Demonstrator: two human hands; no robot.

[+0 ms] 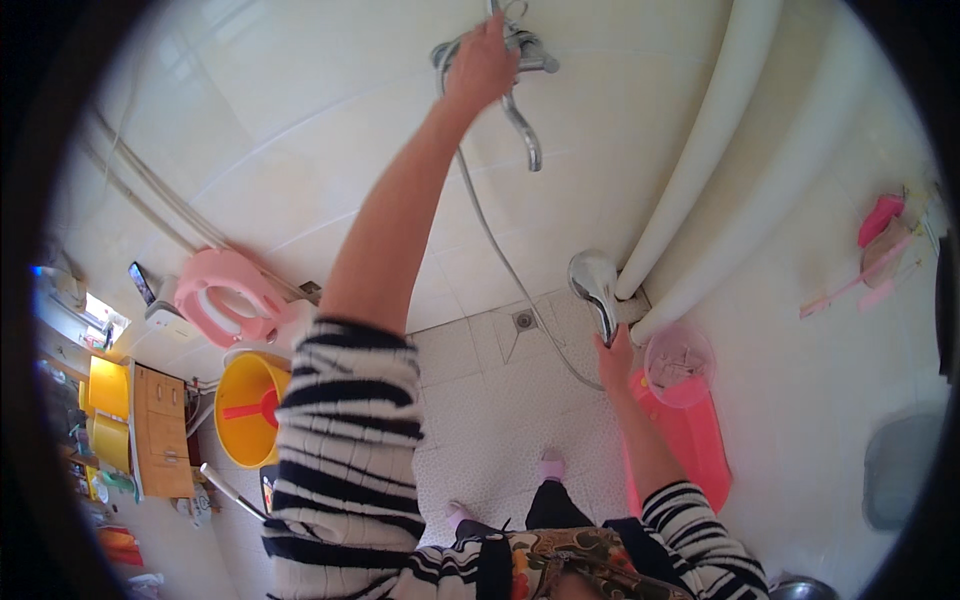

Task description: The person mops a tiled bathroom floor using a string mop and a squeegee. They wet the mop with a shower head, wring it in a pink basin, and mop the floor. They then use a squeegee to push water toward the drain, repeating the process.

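Observation:
With my left arm stretched far up the wall, my left hand (484,62) lies over the chrome mixer tap (538,60). Its fingers curl round the top of the tap, at the lever. A bent chrome spout (524,135) points down below it. Lower right, my right hand (615,358) is closed round the handle of a chrome shower head (593,280), which is tilted with its broad head up and to the left. A thin grey hose (487,232) hangs from the tap and loops down to my right hand. No water can be made out.
Two white pipes (700,150) run down the wall at right. Beside my right forearm are a pink tub (700,450) and a translucent pink basin (680,365) with cloth in it. At left are a pink toilet seat (228,298) and a yellow bucket (236,405). A drain (524,320) sits in the floor.

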